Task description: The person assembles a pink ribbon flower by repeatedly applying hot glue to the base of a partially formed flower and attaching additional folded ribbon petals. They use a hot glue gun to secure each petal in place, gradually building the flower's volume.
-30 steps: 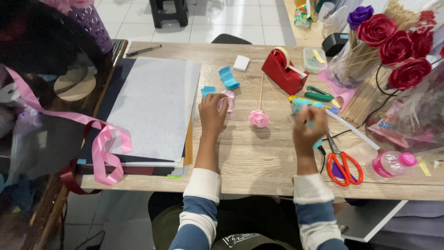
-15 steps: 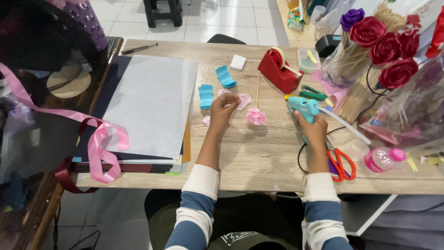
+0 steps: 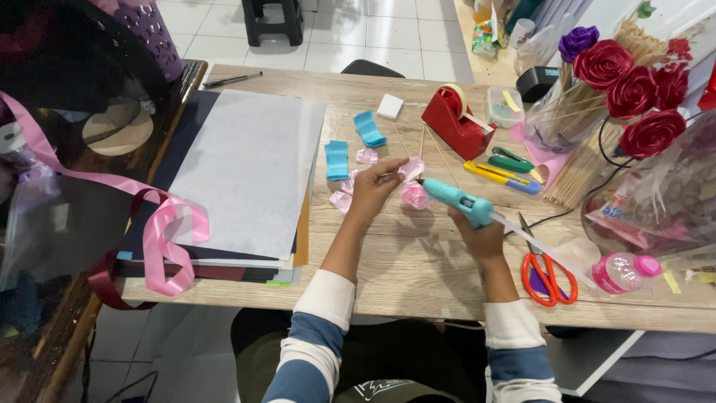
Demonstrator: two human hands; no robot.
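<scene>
I see the right hand [image 3: 483, 240] wrapped tightly around a teal hot glue gun [image 3: 456, 200], with its nozzle pointing at a small pink ribbon rose [image 3: 415, 195] that lies on the bench [image 3: 418, 269]. The left hand [image 3: 373, 190] pinches one pink petal piece [image 3: 411, 169] between its fingertips, just above the rose. In my judgement the flower is only partly built: more loose pink petals [image 3: 344, 195] wait near the left hand, and folded blue ribbon pieces [image 3: 337, 159] lie untouched. Thin wooden sticks [image 3: 432, 149] lie close to the red tape dispenser [image 3: 453, 119], and I cannot tell whether one is fixed to the rose.
</scene>
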